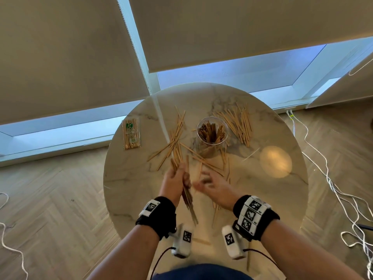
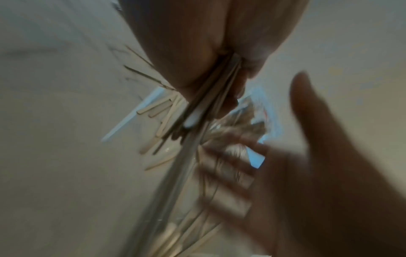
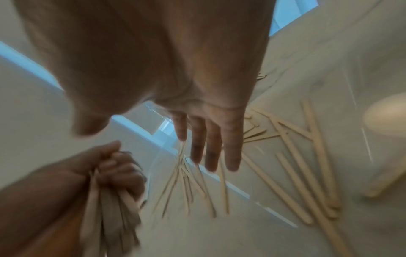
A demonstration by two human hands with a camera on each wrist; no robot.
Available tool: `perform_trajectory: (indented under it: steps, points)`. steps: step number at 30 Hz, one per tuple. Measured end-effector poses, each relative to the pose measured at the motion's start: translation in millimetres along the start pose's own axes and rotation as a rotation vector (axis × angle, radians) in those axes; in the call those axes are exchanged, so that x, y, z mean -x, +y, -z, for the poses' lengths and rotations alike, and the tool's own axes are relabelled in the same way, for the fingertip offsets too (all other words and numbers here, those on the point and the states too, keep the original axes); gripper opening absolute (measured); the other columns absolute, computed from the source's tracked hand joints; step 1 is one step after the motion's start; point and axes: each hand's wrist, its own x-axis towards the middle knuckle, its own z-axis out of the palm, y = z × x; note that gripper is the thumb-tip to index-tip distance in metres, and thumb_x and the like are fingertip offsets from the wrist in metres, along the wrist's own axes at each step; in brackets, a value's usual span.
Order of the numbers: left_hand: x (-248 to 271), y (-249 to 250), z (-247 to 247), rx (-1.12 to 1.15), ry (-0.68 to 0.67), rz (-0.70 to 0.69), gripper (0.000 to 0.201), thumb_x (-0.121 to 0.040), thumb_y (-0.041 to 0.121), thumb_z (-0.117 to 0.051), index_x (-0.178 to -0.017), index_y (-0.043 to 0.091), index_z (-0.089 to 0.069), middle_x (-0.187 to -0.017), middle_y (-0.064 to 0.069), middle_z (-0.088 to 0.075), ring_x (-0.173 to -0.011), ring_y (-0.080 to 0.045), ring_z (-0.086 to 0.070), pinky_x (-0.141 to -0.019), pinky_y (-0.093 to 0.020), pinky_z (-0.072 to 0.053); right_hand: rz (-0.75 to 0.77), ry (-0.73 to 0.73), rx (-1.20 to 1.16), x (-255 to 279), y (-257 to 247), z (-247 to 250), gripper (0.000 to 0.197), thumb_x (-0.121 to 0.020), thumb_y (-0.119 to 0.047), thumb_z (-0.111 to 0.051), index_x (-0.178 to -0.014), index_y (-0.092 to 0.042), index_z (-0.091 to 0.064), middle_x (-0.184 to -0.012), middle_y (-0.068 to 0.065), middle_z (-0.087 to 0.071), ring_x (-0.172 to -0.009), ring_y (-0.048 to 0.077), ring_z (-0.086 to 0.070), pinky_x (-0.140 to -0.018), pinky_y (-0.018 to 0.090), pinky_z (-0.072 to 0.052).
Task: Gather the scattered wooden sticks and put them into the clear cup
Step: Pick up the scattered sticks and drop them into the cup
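Observation:
A clear cup (image 1: 212, 136) with several wooden sticks standing in it sits mid-table. Loose sticks (image 1: 173, 142) lie left of it, another pile (image 1: 238, 124) behind it to the right, and more (image 1: 210, 164) in front. My left hand (image 1: 177, 178) grips a bundle of sticks (image 1: 188, 201) that points back toward me; the left wrist view shows the bundle (image 2: 211, 97) clamped in the fist. My right hand (image 1: 210, 183) hovers just right of it, fingers (image 3: 211, 149) straight and spread, holding nothing, above loose sticks (image 3: 191, 184) on the table.
The round marble table (image 1: 125, 178) stands before a window with lowered blinds. A sealed packet of sticks (image 1: 131, 134) lies at its left edge. A bright light patch (image 1: 275, 161) shows at right. White cables (image 1: 333, 188) trail over the wooden floor.

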Motion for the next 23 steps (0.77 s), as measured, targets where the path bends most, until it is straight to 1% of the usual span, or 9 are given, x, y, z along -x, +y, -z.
perform_trajectory:
  steps: [2,4,7,9,12,16,19,21,23]
  points:
    - [-4.4,13.5,-0.2,0.194,0.097,-0.030,0.025,-0.106,0.022,-0.047,-0.083,0.014,-0.044,-0.057,0.002,-0.037,-0.049,-0.014,-0.036,-0.052,-0.030,-0.036,-0.096,-0.201,0.016,3.9,12.6,-11.0,0.097,-0.068,-0.064,-0.079,-0.145,-0.030,-0.031,-0.121,0.001,-0.062,-0.100,0.013,-0.066,-0.077,0.027,-0.056]
    - [-5.9,18.9,-2.8,0.318,0.122,-0.044,0.024,-0.105,0.024,-0.049,-0.084,0.015,-0.042,-0.058,0.001,-0.035,-0.050,-0.013,-0.036,-0.051,-0.027,-0.037,-0.147,-0.319,-0.078,6.0,17.5,-23.5,0.085,-0.075,-0.037,-0.084,-0.140,-0.028,-0.030,-0.108,0.008,-0.062,-0.079,0.019,-0.067,-0.063,0.033,-0.057]
    - [1.7,11.5,-16.0,0.305,0.094,0.015,0.021,-0.103,0.028,-0.052,-0.089,0.014,-0.047,-0.060,0.001,-0.039,-0.051,-0.013,-0.040,-0.054,-0.028,-0.040,-0.082,-0.208,-0.136,2.9,6.5,-35.0,0.056,-0.080,-0.016,-0.080,-0.121,-0.021,-0.041,-0.088,0.008,-0.056,-0.057,0.012,-0.050,-0.046,0.027,-0.044]
    - [9.5,4.8,-25.8,0.208,0.060,0.036,0.024,-0.102,0.032,-0.054,-0.090,0.012,-0.050,-0.064,-0.003,-0.046,-0.054,-0.015,-0.046,-0.056,-0.029,-0.045,-0.030,-0.101,-0.062,-1.5,-2.9,-38.1,0.045,-0.080,-0.014,-0.077,-0.114,-0.022,-0.048,-0.077,0.005,-0.056,-0.051,0.011,-0.048,-0.042,0.026,-0.042]
    - [13.4,1.2,-29.4,0.044,0.037,0.062,0.034,-0.101,0.039,-0.053,-0.105,0.006,-0.058,-0.081,-0.010,-0.070,-0.069,-0.021,-0.065,-0.068,-0.031,-0.051,-0.020,-0.050,0.124,-3.2,-6.2,-40.7,0.014,-0.086,-0.022,-0.069,-0.092,-0.015,-0.059,-0.065,0.003,-0.056,-0.050,0.016,-0.049,-0.051,0.033,-0.044]
    - [13.5,3.6,-18.4,-0.010,0.013,0.001,0.026,-0.097,0.024,-0.064,-0.115,0.009,-0.054,-0.102,-0.010,-0.074,-0.091,-0.034,-0.070,-0.074,-0.035,-0.058,-0.026,0.054,0.316,1.3,-0.8,-31.7,0.034,-0.097,-0.044,-0.055,-0.069,-0.024,-0.050,-0.060,-0.004,-0.054,-0.051,0.014,-0.049,-0.052,0.029,-0.039]
    - [6.6,12.8,-5.7,0.054,0.148,-0.122,0.044,-0.091,0.008,-0.071,-0.125,0.021,-0.046,-0.101,-0.015,-0.067,-0.083,-0.033,-0.072,-0.076,-0.050,-0.059,-0.049,-0.011,0.413,3.6,7.4,-28.9,0.038,-0.096,-0.049,-0.053,-0.070,-0.023,-0.046,-0.062,-0.004,-0.052,-0.051,0.013,-0.048,-0.052,0.028,-0.038]
    - [7.5,15.3,-4.3,-0.144,0.097,-0.176,0.026,-0.093,0.014,-0.069,-0.114,0.022,-0.054,-0.091,-0.020,-0.068,-0.071,-0.030,-0.073,-0.067,-0.046,-0.062,-0.067,-0.043,0.348,2.6,11.7,-31.6,0.035,-0.091,-0.049,-0.061,-0.072,-0.022,-0.048,-0.062,-0.004,-0.052,-0.051,0.013,-0.047,-0.055,0.028,-0.039]
    - [11.8,10.0,-6.9,-0.442,0.067,-0.241,0.013,-0.093,0.031,-0.069,-0.093,0.022,-0.060,-0.078,-0.011,-0.070,-0.064,-0.022,-0.073,-0.063,-0.037,-0.061,-0.078,-0.003,0.203,0.2,13.8,-35.5,0.027,-0.086,-0.045,-0.069,-0.079,-0.022,-0.055,-0.060,-0.005,-0.054,-0.048,0.011,-0.047,-0.053,0.028,-0.041]
